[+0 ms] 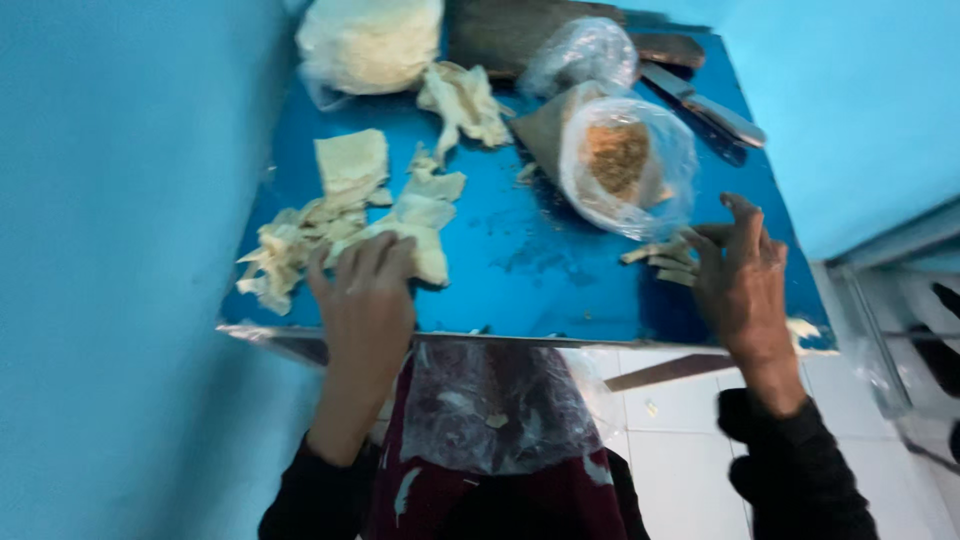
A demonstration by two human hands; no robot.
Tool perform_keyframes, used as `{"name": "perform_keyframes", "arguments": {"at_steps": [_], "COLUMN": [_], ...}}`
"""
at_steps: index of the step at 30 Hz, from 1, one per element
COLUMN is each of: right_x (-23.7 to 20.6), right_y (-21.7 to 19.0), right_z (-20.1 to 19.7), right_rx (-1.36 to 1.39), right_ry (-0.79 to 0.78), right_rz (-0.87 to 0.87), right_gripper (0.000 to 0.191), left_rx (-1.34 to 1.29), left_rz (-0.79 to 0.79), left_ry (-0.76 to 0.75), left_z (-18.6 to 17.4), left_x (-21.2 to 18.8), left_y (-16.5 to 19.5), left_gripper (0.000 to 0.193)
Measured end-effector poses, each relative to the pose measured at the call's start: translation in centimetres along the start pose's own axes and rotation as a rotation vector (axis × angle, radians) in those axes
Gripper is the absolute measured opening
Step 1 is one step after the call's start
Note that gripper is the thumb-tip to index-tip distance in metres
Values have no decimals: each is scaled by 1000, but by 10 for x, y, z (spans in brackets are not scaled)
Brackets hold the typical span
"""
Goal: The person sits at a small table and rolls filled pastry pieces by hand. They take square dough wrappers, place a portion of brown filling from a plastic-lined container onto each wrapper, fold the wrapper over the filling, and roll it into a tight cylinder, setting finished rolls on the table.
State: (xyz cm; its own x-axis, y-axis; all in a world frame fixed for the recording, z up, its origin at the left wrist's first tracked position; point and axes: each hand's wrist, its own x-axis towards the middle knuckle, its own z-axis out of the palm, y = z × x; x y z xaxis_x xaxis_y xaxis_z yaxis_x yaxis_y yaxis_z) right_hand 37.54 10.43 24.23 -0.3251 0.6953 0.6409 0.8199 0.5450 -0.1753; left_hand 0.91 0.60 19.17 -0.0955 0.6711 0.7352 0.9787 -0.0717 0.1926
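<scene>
The blue table [520,270] fills most of the view, boxed in by blue walls, with white floor tiles showing below its near edge.

At the far side, well beyond both hands, sits a big clear bag of pale sheets [368,42], and beside it a smaller crumpled clear bag [582,50]. A wide knife [705,105] lies far out past the right hand.

Just ahead of the right hand stands an open bag of brown crumbly filling [622,160]. Ahead of the left hand spreads a loose heap of pale sheets [350,215], some flat, some torn and crumpled, with another scrap bunch [462,100] farther out.

The left hand [365,300] lies palm down with its fingers curled over the near edge of that heap; its grip looks loosely closed on a sheet [420,240], though blur hides the exact hold.

The right hand [740,275] has its fingers spread and open, the fingertips touching a few small pale rolled pieces [662,258] lying just to its inner side.

As a judgement, only those few pieces look finished; the heap, the full bag and most of the filling remain, so the work seems early.
</scene>
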Motion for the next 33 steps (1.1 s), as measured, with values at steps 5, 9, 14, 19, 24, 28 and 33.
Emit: {"name": "perform_keyframes", "arguments": {"at_steps": [5, 9, 14, 19, 24, 28, 33], "right_x": [13, 29, 59, 90, 88, 47, -11], "right_y": [-63, -152, -206, -161, -96, -77, -74], "right_z": [12, 62, 111, 97, 40, 7, 5], "right_rx": [14, 631, 705, 1326, 1369, 591, 441], "right_ry": [14, -235, -392, -541, -305, -275, -498], "right_rz": [-125, -156, -25, 540, 422, 6, -234], "right_gripper": [58, 57, 52, 49, 46, 28, 67], "left_rx": [-189, -262, -269, -310, -274, -136, -327], "left_rz": [-78, -101, -136, -155, -134, -86, 219], "left_ry": [-8, -18, 37, 35, 19, 40, -91], "left_z": [-5, -16, -26, -28, -22, -19, -8], "left_x": [7, 15, 16, 15, 16, 11, -2], "left_y": [-11, -8, -10, -23, -25, -5, 50], "left_gripper": [13, 11, 23, 31, 32, 33, 31]}}
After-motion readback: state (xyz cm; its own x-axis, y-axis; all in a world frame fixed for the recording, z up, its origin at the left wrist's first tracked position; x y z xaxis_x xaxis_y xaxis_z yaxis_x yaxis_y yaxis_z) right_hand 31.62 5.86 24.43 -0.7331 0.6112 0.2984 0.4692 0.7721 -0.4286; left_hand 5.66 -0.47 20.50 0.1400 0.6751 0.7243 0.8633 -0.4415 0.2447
